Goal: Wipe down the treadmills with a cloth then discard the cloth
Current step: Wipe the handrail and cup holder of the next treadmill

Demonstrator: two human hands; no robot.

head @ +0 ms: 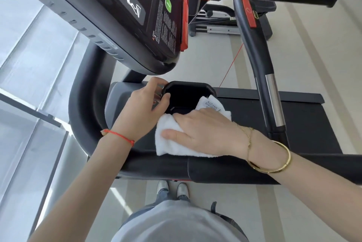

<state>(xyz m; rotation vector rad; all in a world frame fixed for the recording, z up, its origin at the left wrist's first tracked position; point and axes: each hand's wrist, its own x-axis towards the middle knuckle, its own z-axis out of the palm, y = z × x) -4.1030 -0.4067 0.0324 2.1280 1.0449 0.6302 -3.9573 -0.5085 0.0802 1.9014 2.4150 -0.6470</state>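
Mid-wipe: right hand (203,130) flat, fingers straight, pressing white cloth (176,144) at cup holder (186,95) (left hand (141,110) gripping its rim); other treadmill, discarding cloth left.

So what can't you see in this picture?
All in the head view:
- The surface under the white cloth: the cloth and the right hand cover it.
- The left hand's fingertips: curled over the black cup holder's rim.
- The console's top: cut off by the upper edge.
- The cloth's label: print too small to read.
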